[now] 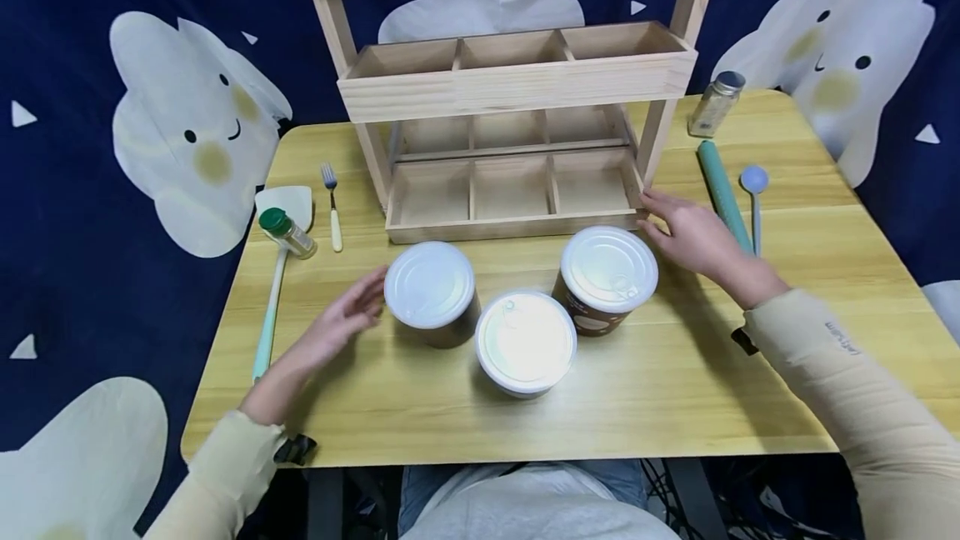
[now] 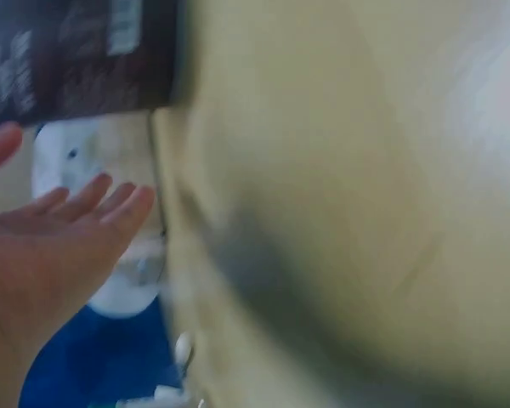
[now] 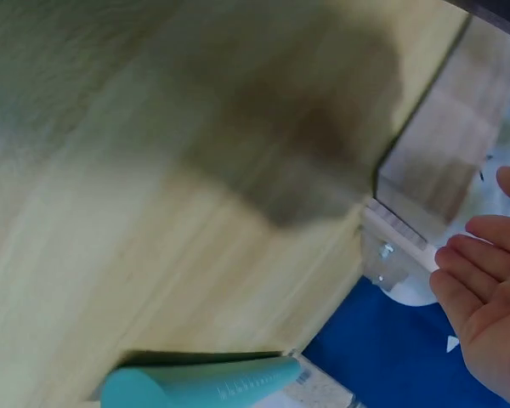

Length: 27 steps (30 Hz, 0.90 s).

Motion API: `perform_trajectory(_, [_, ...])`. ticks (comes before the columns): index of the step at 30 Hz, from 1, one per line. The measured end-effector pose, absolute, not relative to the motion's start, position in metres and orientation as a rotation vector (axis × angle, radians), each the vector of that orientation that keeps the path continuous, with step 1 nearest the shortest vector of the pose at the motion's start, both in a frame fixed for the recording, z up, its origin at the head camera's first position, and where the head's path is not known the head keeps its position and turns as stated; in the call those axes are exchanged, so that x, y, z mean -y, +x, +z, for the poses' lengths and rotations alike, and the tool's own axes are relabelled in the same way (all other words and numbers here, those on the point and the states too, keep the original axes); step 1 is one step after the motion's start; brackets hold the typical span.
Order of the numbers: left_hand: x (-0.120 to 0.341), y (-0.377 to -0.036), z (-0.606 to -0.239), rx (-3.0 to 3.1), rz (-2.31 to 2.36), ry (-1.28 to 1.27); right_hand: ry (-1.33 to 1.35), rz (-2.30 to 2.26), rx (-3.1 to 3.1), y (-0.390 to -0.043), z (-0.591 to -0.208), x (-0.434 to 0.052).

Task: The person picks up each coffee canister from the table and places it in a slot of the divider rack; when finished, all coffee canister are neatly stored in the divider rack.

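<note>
Three lidded tubs (image 1: 525, 342) — left hand (image 1: 343, 325) spread beside one, right hand (image 1: 697, 238) straight-fingered, empty, by the wooden rack (image 1: 517, 90); wide bodies, best clasped level below their lids.

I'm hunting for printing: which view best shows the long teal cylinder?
The right wrist view: the long teal cylinder looms large, with pale marks, though the lower edge crops it. The head view shows it smaller, beside the right hand on the yellow wood-grain table, no marks discernible. The left wrist view misses it.
</note>
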<state>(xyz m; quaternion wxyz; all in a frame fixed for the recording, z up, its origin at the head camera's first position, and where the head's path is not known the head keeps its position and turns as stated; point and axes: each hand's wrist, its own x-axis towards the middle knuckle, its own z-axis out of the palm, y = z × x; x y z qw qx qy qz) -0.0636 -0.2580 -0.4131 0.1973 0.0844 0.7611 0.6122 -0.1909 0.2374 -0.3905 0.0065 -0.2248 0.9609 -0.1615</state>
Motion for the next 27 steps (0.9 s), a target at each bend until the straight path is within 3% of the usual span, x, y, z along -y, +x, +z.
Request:
perform_trajectory(12, [0.219, -0.077, -0.430, -2.230, 1.648, 0.453, -1.020, -0.356, -3.252, -0.190, -0.415, -0.233])
perform_trajectory(27, [0.213, -0.084, -0.439, -2.239, 1.731, 0.541, -0.927, -0.244, -3.269, -0.194, -0.415, -0.232])
